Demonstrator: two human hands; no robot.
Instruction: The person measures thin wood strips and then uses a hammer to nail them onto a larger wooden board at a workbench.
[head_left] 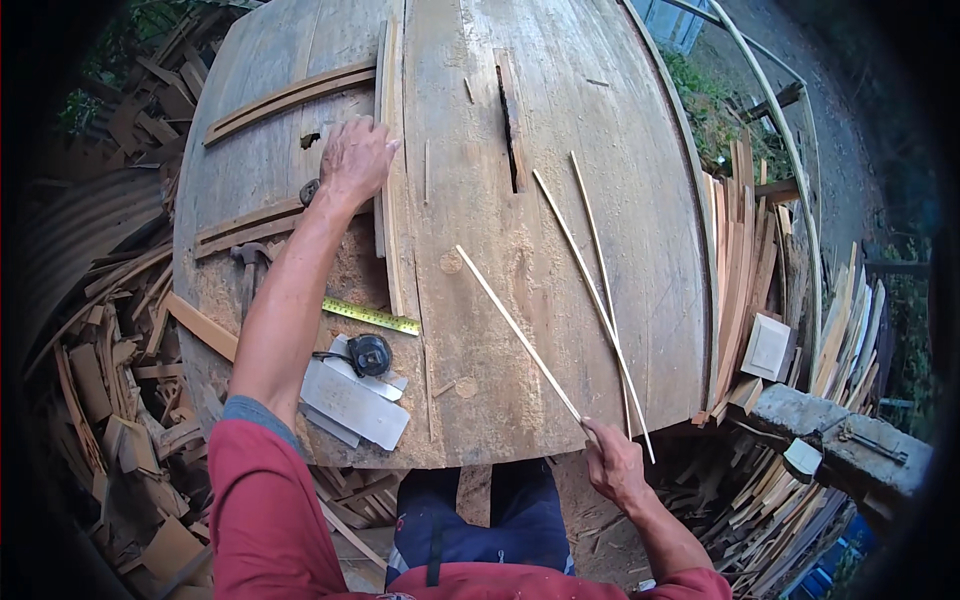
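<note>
At the bench's near edge, my right hand is closed around the lower end of a thin wooden strip, which slants away to the upper left. Two more thin strips lie crossed beside it on the right. My left hand is over the left part of the bench, fingers curled, beside a long upright wooden piece. Whether something is inside those fingers is hidden. Grooved wooden pieces lie around that hand. Below it are a tape measure with its yellow blade out and flat pale grey plates.
A hammer lies partly behind my left forearm. The wooden bench top has a long slot and scattered sawdust. Scrap wood is heaped at the left; stacked boards and a concrete block stand at the right.
</note>
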